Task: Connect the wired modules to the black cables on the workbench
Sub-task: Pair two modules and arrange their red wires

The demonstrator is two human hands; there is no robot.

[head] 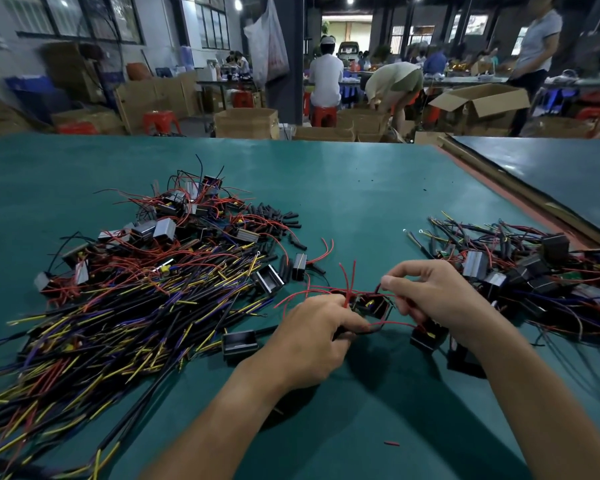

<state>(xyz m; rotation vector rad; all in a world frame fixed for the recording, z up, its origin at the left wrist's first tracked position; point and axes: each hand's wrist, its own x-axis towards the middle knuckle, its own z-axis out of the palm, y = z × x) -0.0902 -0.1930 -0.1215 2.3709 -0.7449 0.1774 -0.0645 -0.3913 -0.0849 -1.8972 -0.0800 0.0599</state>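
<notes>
A small black module point(371, 306) with thin red wires hangs between my hands above the green workbench point(343, 188). My left hand point(312, 337) grips a black cable end together with some of the red wires. My right hand point(426, 296) pinches a red wire beside the module, thumb and forefinger closed on it. A large heap of black cables point(118, 317) with yellow, purple and red leads lies at the left. Loose modules point(174, 230) with red wires sit on top of that heap.
A pile of wired modules joined to cables point(520, 271) lies at the right. Single modules point(239, 342) point(426, 337) rest close to my hands. Short black sleeves point(278, 220) are scattered mid-table. Several people and cardboard boxes are beyond the bench.
</notes>
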